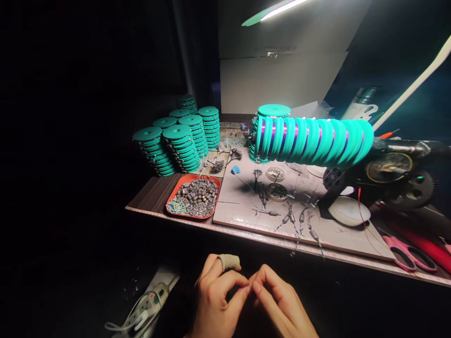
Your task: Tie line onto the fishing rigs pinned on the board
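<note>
My left hand [221,298] is closed in a pinch, thumb against forefinger, just in front of the table edge. A beige wrap [229,262] covers one of its fingers. Fingertip to fingertip with it, my right hand [276,300] pinches too. Whatever lies between the fingertips is too small to make out. Nearest on the grey board [243,206] are several dark fishing sinkers [291,217] with thin lines attached. A red tray [169,206] at the left holds more dark sinkers, greenish small pieces and shiny metal bits.
Stacks of green foam spools [181,134] stand at the back left. A row of such spools [313,141] sits on a geared winding machine [389,166]. Pink scissors [408,253] lie at the right edge. Below left is a power strip [150,305] with a cable.
</note>
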{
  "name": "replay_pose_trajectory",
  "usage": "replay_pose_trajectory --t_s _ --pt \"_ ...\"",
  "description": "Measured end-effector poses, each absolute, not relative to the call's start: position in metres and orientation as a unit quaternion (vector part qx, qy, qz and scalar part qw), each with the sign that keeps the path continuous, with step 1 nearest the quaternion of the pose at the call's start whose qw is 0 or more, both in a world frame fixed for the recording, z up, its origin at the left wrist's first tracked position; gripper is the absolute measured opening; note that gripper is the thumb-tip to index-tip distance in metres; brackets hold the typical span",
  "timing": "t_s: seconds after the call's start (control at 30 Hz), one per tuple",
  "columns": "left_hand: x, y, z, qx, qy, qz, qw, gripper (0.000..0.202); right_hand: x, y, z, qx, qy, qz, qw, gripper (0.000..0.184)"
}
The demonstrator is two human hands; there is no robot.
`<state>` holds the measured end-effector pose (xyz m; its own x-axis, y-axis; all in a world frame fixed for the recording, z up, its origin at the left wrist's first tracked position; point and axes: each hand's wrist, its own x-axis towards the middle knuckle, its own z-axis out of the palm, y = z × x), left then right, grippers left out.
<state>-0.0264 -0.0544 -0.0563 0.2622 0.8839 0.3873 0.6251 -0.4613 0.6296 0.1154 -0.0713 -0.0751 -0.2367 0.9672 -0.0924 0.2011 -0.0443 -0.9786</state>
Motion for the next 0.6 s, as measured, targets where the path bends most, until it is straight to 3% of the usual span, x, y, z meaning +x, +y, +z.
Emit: replay_pose_trajectory --t_s 0.6 --pt "-0.0270 -0.0544 -0.0576 0.786 0.472 0.360 0.174 0.015 0.1146 -0.0698 -0.0771 -0.503 -0.604 0.512 0.346 0.032"
